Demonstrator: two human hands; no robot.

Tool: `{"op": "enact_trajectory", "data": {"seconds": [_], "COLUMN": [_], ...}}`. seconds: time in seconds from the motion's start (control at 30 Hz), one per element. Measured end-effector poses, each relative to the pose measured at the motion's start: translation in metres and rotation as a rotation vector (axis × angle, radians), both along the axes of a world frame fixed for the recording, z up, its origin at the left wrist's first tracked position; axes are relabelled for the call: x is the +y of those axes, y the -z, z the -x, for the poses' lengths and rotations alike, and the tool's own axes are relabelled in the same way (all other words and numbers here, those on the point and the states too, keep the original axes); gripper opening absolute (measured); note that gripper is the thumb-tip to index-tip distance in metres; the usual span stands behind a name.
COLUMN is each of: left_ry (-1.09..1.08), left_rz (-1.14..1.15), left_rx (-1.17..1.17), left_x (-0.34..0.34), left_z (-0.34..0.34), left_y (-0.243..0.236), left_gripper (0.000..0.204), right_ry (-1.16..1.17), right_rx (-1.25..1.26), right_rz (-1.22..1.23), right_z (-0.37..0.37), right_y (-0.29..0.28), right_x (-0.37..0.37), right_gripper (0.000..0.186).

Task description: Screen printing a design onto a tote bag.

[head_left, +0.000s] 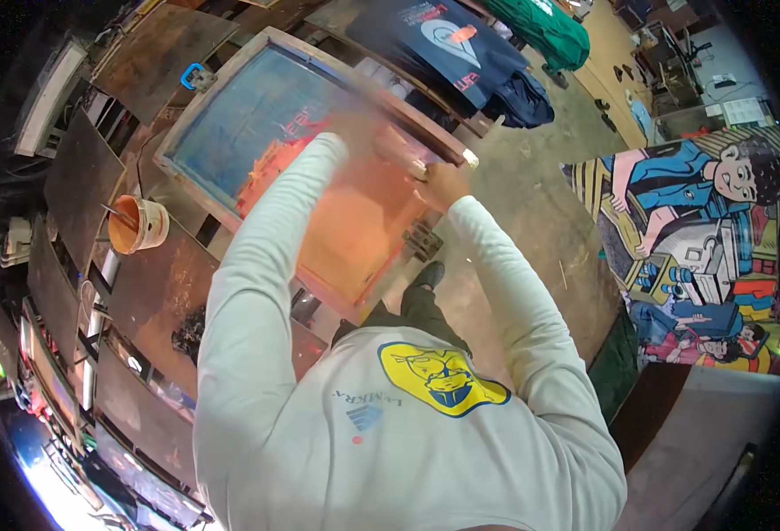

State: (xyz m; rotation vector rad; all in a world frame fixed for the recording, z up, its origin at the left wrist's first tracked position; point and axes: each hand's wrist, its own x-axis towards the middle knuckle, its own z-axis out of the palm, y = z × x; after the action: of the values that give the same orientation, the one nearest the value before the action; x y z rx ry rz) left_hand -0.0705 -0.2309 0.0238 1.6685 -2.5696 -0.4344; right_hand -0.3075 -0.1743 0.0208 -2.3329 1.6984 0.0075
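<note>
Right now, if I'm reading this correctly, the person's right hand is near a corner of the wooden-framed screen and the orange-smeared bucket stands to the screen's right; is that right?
Not quite: the head view shows the orange-smeared bucket to the left of the wooden-framed screen. The right hand is indeed near its corner.

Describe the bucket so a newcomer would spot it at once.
Start at the large wooden frame with orange spread across it. Look just left of it, among the dark flat boards. The bucket is round, pale and orange-stained, with a stick leaning inside, unlike the flat boards around it.
</note>
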Motion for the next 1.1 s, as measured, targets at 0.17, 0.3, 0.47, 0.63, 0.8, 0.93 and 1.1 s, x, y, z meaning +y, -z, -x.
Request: {"op": "enact_trajectory", "data": {"seconds": [0.17,0.3,0.47,0.63,0.8,0.93,1.1], "left_ry": [-0.004,-0.033,-0.167,-0.047,-0.014,-0.027,0.087], "left_rz": [0.128,0.097,-0.078,-0.031,0.132,0.018,0.007], "left_rx": [0.164,0.379,0.150,0.089,0.075,0.111,0.076], "left_x": [0.078,0.152,0.157,0.082,0.018,0.004,0.014], "left_z": [-0.059,-0.099,-0.109,-0.067,0.003,0.033,0.020], "left_y": [0.055,0.032,0.006,0.004,0.002,-0.028,-0.032], "left_gripper": [0.038,0.035,0.044,0.045,0.045,0.049,0.051], "right_ry": [-0.108,-0.092,-0.171,-0.175,-0.032,0.050,0.168], "right_rx": [-0.143,-0.126,-0.256,-0.197,-0.200,-0.117,-0.167], "right_rz": [-0.089,-0.219,-0.381,-0.239,-0.167,-0.174,-0.199], "right_z": [-0.032,-0.081,-0.085,-0.034,0.021,0.037,0.021], "right_y": [0.018,-0.008,-0.014,-0.013,-0.022,-0.010,0.009], "right_x": [0.070,0.126,0.103,0.049,-0.001,-0.017,0.009], "right_gripper": [0.051,0.051,0.054,0.056,0.044,0.040,0.040]}}
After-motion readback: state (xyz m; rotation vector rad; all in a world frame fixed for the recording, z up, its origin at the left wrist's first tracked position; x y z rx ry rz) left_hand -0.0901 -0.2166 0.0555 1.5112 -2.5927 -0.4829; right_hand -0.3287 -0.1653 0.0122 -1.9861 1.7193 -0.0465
